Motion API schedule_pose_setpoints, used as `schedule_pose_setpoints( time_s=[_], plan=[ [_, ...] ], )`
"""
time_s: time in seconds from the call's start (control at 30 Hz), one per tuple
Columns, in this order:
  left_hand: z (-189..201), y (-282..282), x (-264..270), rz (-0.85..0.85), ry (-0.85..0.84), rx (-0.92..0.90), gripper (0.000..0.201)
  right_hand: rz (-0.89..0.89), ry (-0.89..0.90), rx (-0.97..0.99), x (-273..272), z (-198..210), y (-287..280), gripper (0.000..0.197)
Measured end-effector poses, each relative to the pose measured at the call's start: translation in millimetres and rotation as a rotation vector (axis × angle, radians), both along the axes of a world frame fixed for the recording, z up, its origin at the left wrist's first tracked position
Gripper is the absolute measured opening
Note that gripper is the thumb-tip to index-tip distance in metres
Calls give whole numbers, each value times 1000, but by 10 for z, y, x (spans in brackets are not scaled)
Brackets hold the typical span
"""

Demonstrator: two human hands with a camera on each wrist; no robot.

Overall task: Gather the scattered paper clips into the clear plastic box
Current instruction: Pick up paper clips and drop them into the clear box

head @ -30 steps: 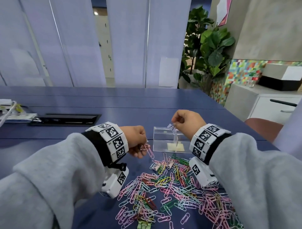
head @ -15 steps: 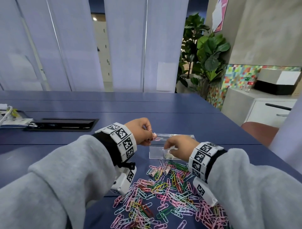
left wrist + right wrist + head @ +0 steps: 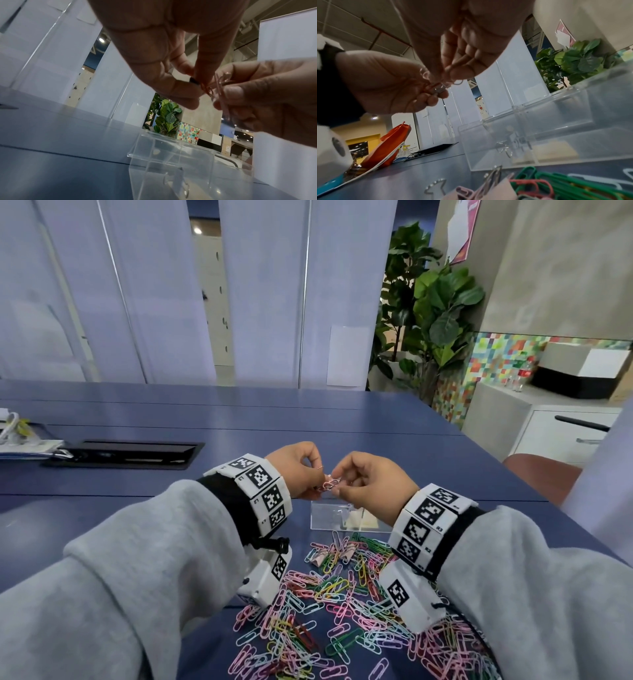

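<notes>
1. The pink paper clips (image 3: 328,484) you are working on hang in the air between your two hands, just above the near-left corner of the clear plastic box (image 3: 346,517). They look hooked into one another, so treat this step as untangling before dropping.
2. Your left hand (image 3: 298,469) pinches one end of the snarl with thumb and forefinger; keep that pinch firm and steady, as the anchor.
3. Your right hand (image 3: 371,486) is curled round the other end, thumb pressing the wire. Slide one clip along its loop rather than tugging; a pull may bend the wire or fling clips away.
4. Stay over the box opening while you part them, so anything that slips should fall inside.
5. The box appears to hold very little so far: a clip or two and a pale pad in the right compartment.
6. The colourful pile of paper clips (image 3: 346,611) on the blue table (image 3: 342,422) remains nearly whole; take bigger pinches next.
</notes>
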State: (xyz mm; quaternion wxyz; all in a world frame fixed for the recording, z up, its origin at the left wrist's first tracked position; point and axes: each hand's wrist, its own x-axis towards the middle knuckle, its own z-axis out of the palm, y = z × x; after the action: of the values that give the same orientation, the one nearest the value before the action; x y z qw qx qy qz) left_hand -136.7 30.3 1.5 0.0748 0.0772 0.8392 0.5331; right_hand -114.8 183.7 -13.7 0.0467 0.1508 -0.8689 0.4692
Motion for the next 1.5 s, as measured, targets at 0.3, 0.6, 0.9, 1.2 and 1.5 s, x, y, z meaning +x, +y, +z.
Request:
schedule_pose_setpoints(
  time_s=[0.3,0.6,0.9,1.2,1.5],
  plan=[
    [30,14,-56,-16,145,-149,29,96,52,-24,62,199,101,23],
    [8,43,-117,1,3,102,32,-312,-22,530,-211,57,605,15],
    [-22,171,-147,-41,-61,239,31,-18,111,194,-56,96,135,17],
    [30,167,-93,-144,-198,306,31,-29,291,456,-5,238,203,9],
    [37,220,-45,-184,-152,111,30,146,216,679,8,306,216,13]
  ],
)
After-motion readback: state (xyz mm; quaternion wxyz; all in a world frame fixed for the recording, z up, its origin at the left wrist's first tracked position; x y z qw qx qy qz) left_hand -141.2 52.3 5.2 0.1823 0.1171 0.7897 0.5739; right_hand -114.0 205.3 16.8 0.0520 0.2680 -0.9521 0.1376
